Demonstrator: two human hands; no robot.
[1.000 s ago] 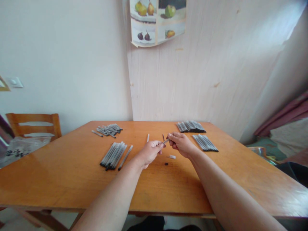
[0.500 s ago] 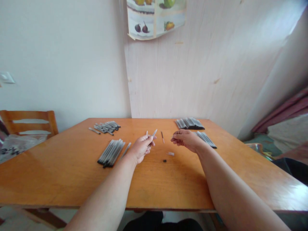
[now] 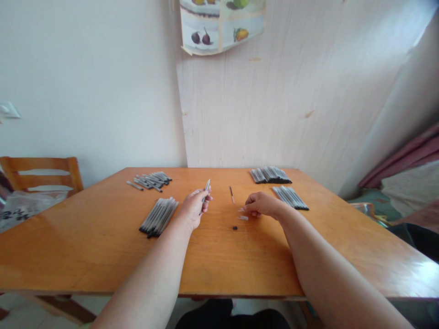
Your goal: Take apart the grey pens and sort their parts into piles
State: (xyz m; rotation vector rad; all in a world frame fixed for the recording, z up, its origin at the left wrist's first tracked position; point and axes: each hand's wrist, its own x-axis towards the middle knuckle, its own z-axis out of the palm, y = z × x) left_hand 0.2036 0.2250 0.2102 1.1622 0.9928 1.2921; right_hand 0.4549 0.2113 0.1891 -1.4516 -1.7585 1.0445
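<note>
The pen barrel [image 3: 205,192] sits at the centre of the frame, tilted with its upper end toward the top of the picture. The left hand [image 3: 192,209] has its grip clamped on the barrel's lower part, raised slightly above the tabletop [image 3: 103,246].

To the right of it, the right hand [image 3: 261,204] rests low over the tabletop with its fingertips [image 3: 247,210] pinched together on a small pale piece [image 3: 241,209]; the piece is too small to identify. A second small pale cap-like part [image 3: 243,218] lies just below those fingertips, and a tiny black part [image 3: 235,227] lies near it, lower in the frame. A thin refill [image 3: 232,193] lies alone on the tabletop between the two hands, toward the far side.

Left of the left hand lies a bundle of pens [image 3: 159,216], laid side by side. A looser heap of pens [image 3: 149,181] lies farther back, at the left of centre. Two tidy stacks of pens [image 3: 270,175] and [image 3: 290,198] lie at the right of centre, beyond the right hand.

A wooden chair [image 3: 41,172] stands at the left edge of the frame. A fruit poster [image 3: 221,25] hangs at the top centre.
</note>
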